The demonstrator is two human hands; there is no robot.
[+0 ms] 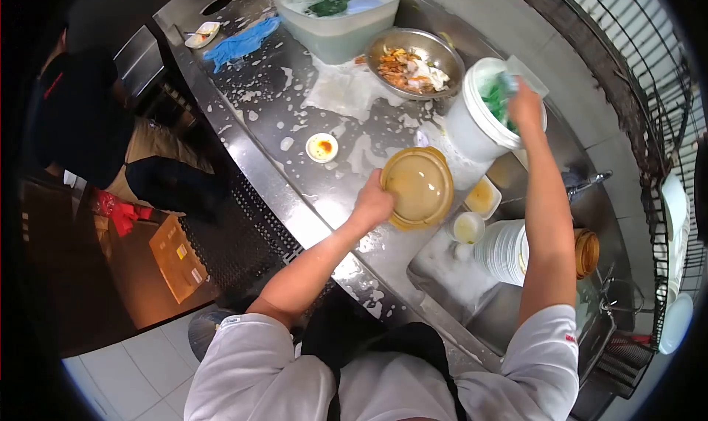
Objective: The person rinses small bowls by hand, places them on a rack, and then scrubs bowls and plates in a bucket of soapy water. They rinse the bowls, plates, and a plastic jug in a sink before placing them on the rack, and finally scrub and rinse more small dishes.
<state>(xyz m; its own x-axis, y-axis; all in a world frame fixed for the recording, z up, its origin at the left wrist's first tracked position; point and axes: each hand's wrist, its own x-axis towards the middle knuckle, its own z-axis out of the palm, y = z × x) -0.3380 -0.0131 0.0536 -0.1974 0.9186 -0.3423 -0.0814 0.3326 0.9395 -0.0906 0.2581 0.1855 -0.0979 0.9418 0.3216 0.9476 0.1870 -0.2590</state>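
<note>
My left hand point(375, 202) grips the rim of a tan bowl point(419, 189), its inside facing up and wet. The bowl is held over the steel counter. My right hand point(525, 110) is at the mouth of a white bucket point(466, 126), fingers closed around a small grey-green thing point(507, 83) that is too blurred to name. Green material point(493, 100) shows inside the bucket. Left of the tan bowl, a small white dish point(321, 147) with orange residue sits on the wet counter.
A steel bowl of food scraps point(417, 71) and a tub of cloudy water point(324, 34) stand at the back. Blue gloves point(243, 43) lie left. Stacked white plates point(503, 251) stand in the sink, near a faucet point(590, 185). Another person point(81, 111) is at far left.
</note>
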